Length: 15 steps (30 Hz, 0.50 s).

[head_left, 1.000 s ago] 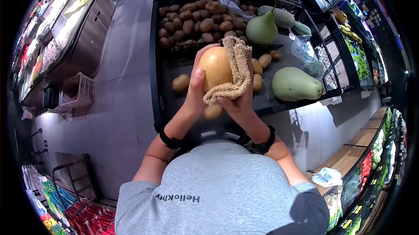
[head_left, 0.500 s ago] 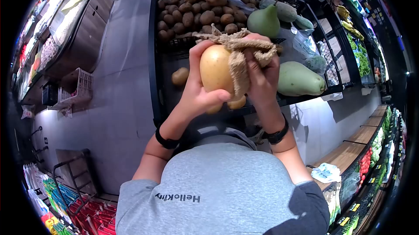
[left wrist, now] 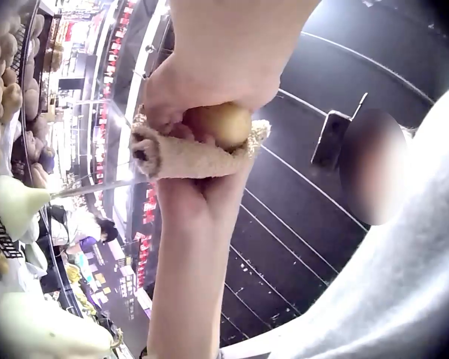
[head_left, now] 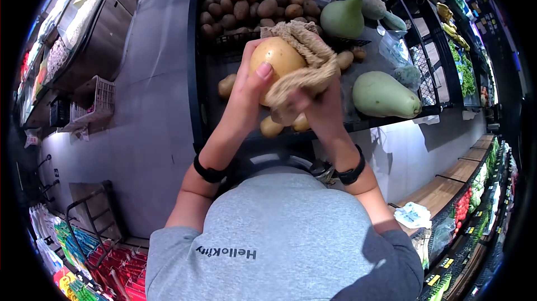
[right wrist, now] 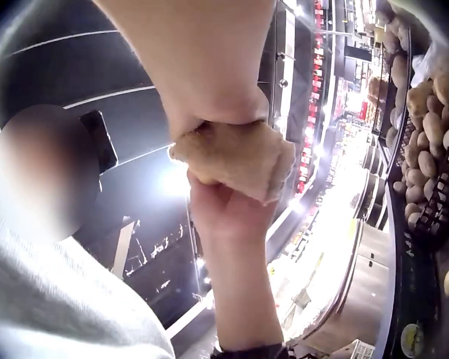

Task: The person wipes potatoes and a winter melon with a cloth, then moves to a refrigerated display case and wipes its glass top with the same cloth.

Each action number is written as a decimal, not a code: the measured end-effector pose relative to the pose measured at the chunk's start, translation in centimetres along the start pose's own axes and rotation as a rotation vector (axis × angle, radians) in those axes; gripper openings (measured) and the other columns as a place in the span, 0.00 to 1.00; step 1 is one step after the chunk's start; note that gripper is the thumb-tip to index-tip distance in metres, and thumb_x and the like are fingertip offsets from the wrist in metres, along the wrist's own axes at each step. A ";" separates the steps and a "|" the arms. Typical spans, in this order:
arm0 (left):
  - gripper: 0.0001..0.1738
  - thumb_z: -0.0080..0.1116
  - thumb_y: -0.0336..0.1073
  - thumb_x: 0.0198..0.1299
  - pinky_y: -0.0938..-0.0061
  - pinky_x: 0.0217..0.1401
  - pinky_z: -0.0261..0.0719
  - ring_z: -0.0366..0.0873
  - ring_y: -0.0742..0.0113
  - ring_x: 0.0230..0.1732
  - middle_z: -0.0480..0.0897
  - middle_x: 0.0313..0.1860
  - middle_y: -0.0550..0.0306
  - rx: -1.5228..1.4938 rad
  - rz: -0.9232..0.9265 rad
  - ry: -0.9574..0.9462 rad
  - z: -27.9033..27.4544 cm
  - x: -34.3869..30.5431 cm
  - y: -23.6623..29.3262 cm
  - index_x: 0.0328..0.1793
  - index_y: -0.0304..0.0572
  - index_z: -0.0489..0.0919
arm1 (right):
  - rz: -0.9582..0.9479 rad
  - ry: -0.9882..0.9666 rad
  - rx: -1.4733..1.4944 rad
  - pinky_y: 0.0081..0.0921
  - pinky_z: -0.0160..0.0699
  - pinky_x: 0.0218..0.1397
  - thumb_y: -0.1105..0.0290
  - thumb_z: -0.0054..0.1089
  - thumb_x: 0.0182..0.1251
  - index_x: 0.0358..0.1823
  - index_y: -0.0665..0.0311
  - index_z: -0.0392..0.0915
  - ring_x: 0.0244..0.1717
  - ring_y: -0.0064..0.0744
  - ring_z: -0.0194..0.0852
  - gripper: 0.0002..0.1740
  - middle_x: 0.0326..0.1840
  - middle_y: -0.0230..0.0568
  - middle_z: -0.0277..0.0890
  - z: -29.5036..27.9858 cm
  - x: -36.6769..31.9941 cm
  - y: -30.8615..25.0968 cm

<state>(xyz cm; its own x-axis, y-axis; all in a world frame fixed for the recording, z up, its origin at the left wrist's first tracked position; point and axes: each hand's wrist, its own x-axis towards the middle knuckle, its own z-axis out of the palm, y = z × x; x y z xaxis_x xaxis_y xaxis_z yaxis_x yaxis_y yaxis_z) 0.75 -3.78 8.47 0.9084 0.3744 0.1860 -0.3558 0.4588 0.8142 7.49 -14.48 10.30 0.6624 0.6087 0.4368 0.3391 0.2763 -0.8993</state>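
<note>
My left hand [head_left: 245, 91] grips a large, smooth yellow potato [head_left: 279, 55], its thumb lying across the near side. Against the potato's right side my right hand [head_left: 324, 105] holds a folded tan towel [head_left: 306, 58], which covers part of it. Both hands are raised over the display stand and close together. In the left wrist view the potato [left wrist: 228, 123] shows between the left palm and the rolled edge of the towel [left wrist: 198, 158]. Seen from the right wrist, the towel [right wrist: 243, 153] lies between the two hands and hides most of the potato.
Several yellow potatoes [head_left: 272, 126] lie on the stand below the hands. Behind is a heap of brown potatoes [head_left: 240, 10]. Two pale green gourds [head_left: 386, 95] and a plastic bag [head_left: 394, 49] are on the right. The stand has a black rim [head_left: 196, 77].
The towel shifted right and bunched up with my right hand, then came back left over the potato's near side. My left hand keeps hold of the potato; its thumb has moved up its side.
</note>
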 end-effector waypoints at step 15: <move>0.26 0.30 0.53 0.65 0.76 0.56 0.65 0.69 0.70 0.50 0.72 0.47 0.54 -0.089 -0.060 0.096 0.2 0.0 -0.6 0.52 0.38 0.65 | -0.212 0.111 -0.055 0.20 0.67 0.46 0.66 0.63 0.55 0.40 0.66 0.67 0.42 0.23 0.65 0.18 0.42 0.39 0.64 0.8 0.4 0.6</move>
<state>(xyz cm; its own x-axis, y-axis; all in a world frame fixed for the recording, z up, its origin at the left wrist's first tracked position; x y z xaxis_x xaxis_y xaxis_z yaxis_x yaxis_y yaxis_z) 1.06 -4.21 8.05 0.9049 0.4177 0.0817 -0.3237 0.5509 0.7692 7.48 -13.49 9.95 0.6409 0.4550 0.6182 0.5120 0.3466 -0.7859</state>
